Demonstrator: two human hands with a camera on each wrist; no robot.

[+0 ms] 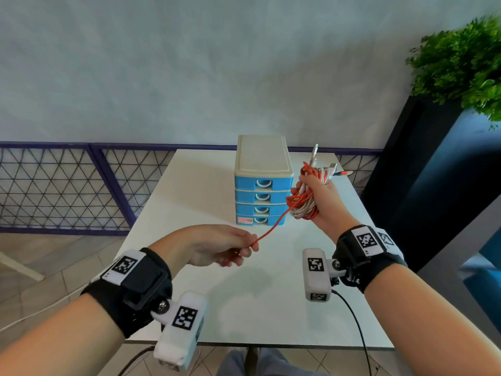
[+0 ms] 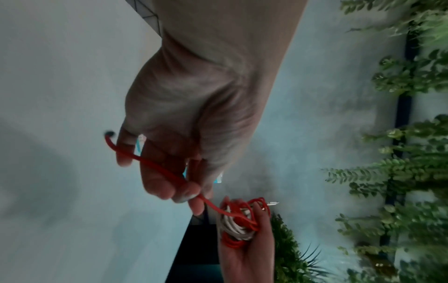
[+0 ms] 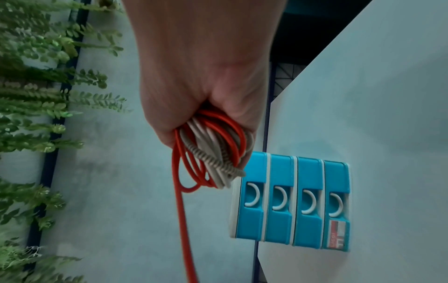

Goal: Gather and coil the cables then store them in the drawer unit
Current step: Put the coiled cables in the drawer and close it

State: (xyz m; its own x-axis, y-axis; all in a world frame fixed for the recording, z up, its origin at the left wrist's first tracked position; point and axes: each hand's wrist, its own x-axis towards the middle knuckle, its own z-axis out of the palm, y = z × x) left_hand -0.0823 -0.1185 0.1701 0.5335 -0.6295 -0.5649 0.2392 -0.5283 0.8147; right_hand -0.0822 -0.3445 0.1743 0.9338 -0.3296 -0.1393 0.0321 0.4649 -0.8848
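Grey plastered wall behind, with a low lattice railing along its foot and a leafy plant in a dark planter at far right. White bench in the middle of the head view, carrying a drawer unit near its far edge: cream top, four blue drawers stacked, all pushed in, a red label on the lowest. Right hand raised just beside the unit's right side, fingers wrapped tight round a bundle of cables, red loops mixed with white and braided grey ones, plug ends sticking up above the fist. Red cable running taut from the bundle down and leftward, across the front of the lowest drawer, to the left hand. Left hand held above the bench, thumb and fingers pinched together on the cable, its tail curling out past the little finger in the left wrist view. Black wrist straps with white marker blocks on both forearms.
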